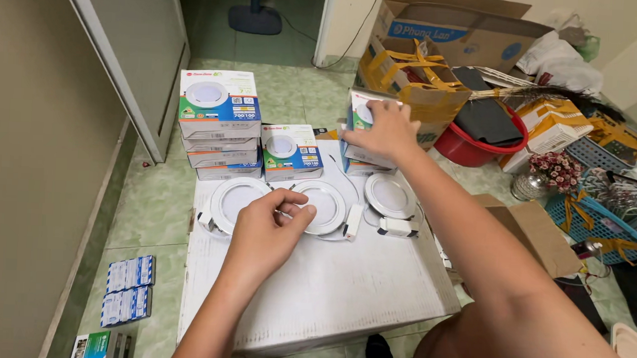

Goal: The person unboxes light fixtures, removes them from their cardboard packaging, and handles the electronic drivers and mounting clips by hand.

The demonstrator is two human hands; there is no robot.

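Note:
Three round white recessed lamps lie in a row on a low white table (328, 294): left lamp (233, 200), middle lamp (324, 204), right lamp (391, 195). My left hand (266, 230) rests between the left and middle lamps, fingers pinched on a thin wire clip of the middle lamp. My right hand (383, 130) reaches to the far right and lies flat on the top lamp box (361, 115) of a short stack. A small white driver unit (398, 227) and its cable lie beside the right lamp.
A stack of three lamp boxes (219, 117) and a single box (291, 150) stand at the table's far edge. Cardboard cartons (416, 76), a red bucket (470, 148), a blue basket (595, 227) and a flower vase (551, 173) crowd the right. Small blue-white packs (129, 289) lie on the floor at left.

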